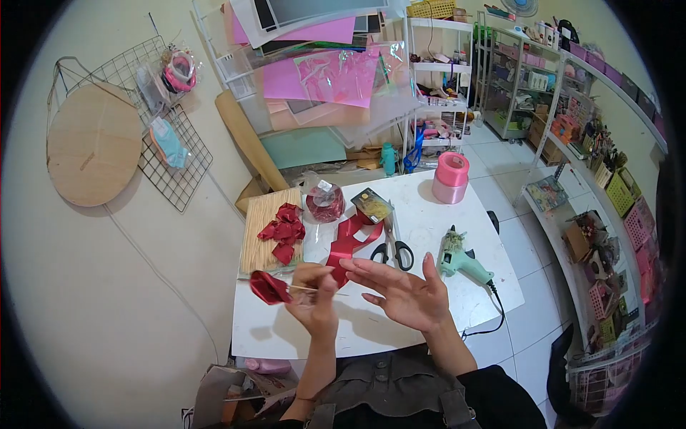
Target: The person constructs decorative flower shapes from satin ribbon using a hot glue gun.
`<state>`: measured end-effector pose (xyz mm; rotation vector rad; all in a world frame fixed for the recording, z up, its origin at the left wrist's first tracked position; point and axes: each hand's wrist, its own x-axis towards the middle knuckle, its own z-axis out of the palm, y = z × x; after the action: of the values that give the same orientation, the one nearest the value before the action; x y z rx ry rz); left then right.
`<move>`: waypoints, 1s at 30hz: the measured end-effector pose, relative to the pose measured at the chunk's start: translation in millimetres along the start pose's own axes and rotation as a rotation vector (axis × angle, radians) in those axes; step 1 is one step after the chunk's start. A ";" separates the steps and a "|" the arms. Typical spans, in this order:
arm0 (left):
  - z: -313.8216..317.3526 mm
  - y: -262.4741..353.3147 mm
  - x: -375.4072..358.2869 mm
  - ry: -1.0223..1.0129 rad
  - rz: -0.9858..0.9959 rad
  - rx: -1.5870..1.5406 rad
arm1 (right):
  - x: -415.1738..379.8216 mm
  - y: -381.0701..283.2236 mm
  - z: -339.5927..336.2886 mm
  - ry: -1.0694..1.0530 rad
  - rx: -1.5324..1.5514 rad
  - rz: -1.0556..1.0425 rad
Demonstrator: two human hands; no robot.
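Note:
A red ribbon flower [269,287] on a thin wooden stick is held in my left hand [312,293], whose fingers are closed round the stick. My right hand [400,292] is raised just to the right, palm up, fingers spread, holding nothing. Behind the hands a length of red ribbon [344,247] lies on the white table. Black-handled scissors [393,254] rest behind my right hand. Farther left, folded red ribbon pieces [284,230] lie on a bundle of wooden sticks [259,247].
A green glue gun [464,262] with a black cord lies at the table's right side. Pink ribbon rolls [450,177] are stacked at the back right. A wrapped dark red roll [325,202] and a small dark packet [371,205] stand at the back.

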<state>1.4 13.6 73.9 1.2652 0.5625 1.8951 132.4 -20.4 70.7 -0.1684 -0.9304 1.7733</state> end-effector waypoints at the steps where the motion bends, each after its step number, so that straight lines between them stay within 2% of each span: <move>1: -0.9 -4.7 -0.9 -0.074 0.063 0.026 | -0.3 0.3 1.7 -0.003 0.013 0.003; 6: 1.2 -7.4 -5.9 -0.127 0.043 0.044 | -2.0 0.5 5.1 -0.051 -0.085 -0.027; 8: -0.5 -7.9 -6.2 -0.141 0.136 0.146 | -1.9 1.0 5.8 -0.069 -0.150 -0.054; 13: -0.5 -7.5 -8.0 -0.138 0.182 0.245 | -1.0 -1.3 11.1 -0.074 -0.406 -0.135; 18: -2.5 -7.5 -9.0 -0.147 0.222 0.328 | -2.3 -1.9 14.5 -0.047 -0.499 -0.125; 22: 0.2 -7.8 -8.5 -0.070 0.270 0.363 | -1.4 -6.6 20.1 -0.029 -0.618 -0.114; 30: 1.8 -11.7 -10.2 -0.039 0.280 0.431 | 0.1 1.1 17.5 0.006 -0.614 -0.165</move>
<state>9.3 12.5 60.6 1.7279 0.8414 2.0372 122.4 -29.3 82.0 -0.4720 -1.4206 1.2922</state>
